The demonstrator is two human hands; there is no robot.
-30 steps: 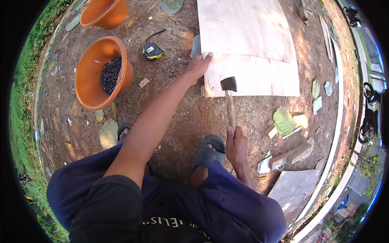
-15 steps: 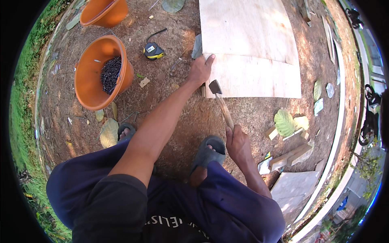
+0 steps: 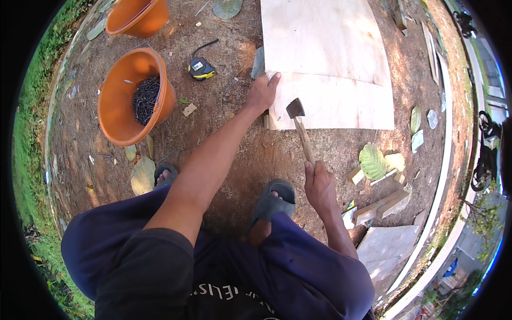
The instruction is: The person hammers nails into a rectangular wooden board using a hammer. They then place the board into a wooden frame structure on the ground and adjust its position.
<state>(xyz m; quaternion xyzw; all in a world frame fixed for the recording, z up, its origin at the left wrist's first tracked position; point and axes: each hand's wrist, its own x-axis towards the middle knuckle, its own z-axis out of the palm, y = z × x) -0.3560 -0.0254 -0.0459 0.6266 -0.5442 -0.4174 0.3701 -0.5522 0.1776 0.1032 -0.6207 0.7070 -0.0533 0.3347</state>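
A pale plywood sheet [image 3: 330, 98] lies on the ground ahead of me, with a wooden batten [image 3: 266, 122] showing under its near left corner. My left hand [image 3: 261, 94] grips the sheet's left edge, thumb on top and the other fingers mostly hidden below. A small nail [image 3: 278, 118] appears to stand in the sheet near that corner. My right hand [image 3: 321, 186] is closed round the wooden handle of a hammer [image 3: 304, 140]. Its dark metal head is raised over the sheet's near edge, right of the nail.
Left stand an orange bucket [image 3: 109, 120] of nails [image 3: 146, 101] and a second orange bucket [image 3: 141, 24]. A tape measure [image 3: 201, 69] lies between bucket and sheet. Wood offcuts [image 3: 381, 207], leaves [image 3: 373, 161] and a grey board [image 3: 386, 248] are at right. My sandalled foot [image 3: 273, 200] is near.
The hammer has lifted and swung rightward, away from the sheet's near left corner, uncovering the nail. My right hand has shifted slightly right. The left hand keeps its hold on the sheet.
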